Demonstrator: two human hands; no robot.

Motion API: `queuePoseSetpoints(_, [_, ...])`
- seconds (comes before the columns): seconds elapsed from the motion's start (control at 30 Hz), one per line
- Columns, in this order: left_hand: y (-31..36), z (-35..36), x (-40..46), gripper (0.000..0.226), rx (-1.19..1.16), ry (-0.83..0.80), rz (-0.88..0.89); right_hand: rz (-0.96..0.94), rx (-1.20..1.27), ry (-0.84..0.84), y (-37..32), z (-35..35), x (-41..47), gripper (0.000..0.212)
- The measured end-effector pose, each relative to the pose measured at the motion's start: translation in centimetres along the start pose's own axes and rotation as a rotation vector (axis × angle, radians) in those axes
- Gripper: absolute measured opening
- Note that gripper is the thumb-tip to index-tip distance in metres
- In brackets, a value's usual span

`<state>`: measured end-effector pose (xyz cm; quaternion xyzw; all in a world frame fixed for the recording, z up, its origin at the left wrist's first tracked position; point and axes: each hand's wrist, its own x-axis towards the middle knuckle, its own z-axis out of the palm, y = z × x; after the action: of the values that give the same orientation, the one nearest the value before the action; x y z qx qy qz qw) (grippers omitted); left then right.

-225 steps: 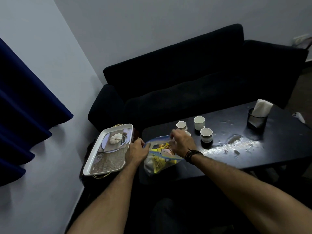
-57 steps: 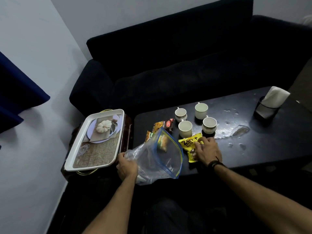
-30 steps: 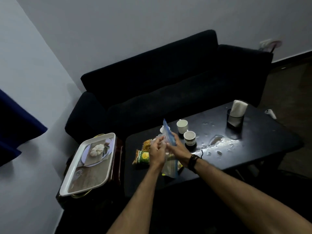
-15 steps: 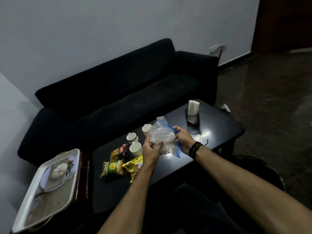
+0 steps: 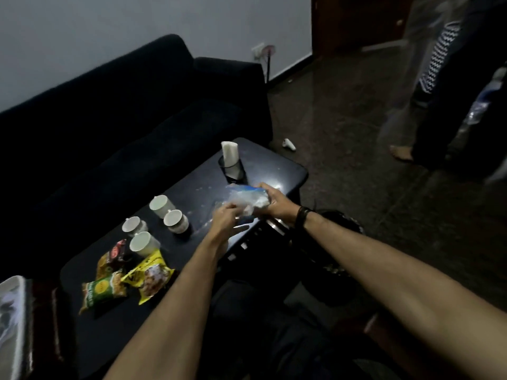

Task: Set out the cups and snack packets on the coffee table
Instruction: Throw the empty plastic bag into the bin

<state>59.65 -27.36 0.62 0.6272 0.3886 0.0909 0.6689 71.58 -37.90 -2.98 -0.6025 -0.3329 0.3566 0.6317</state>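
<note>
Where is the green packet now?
Head view: the green packet lies at the table's near-left end, beside the yellow packet.

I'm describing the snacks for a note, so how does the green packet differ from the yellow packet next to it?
The green packet is mostly green with a round yellow emblem; the yellow packet is bright yellow with dark lettering and a picture of the snack. The green packet lies nearest the coffee table's left end; the yellow packet lies to its right, close below a white cup. Both lie flat and look unopened.

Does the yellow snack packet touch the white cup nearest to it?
Touching: in the head view, the yellow snack packet's upper edge meets the base of the nearest cup, no table showing between.
</note>
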Motion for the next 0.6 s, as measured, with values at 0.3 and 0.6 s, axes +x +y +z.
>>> queuePoseSetpoints(0.3, [-5.0,7.6,2.6,0.047,0.578,-0.211,0.024,0.447,-0.002,0.624,7.5,-14.4,-3.2,0.045])
queuePoseSetpoints(0.6, [-9.7,10.2,6.4,0.055,0.853,-0.256,0.038,0.730,-0.136,0.455,15.4,-17.9,-4.6,0.044])
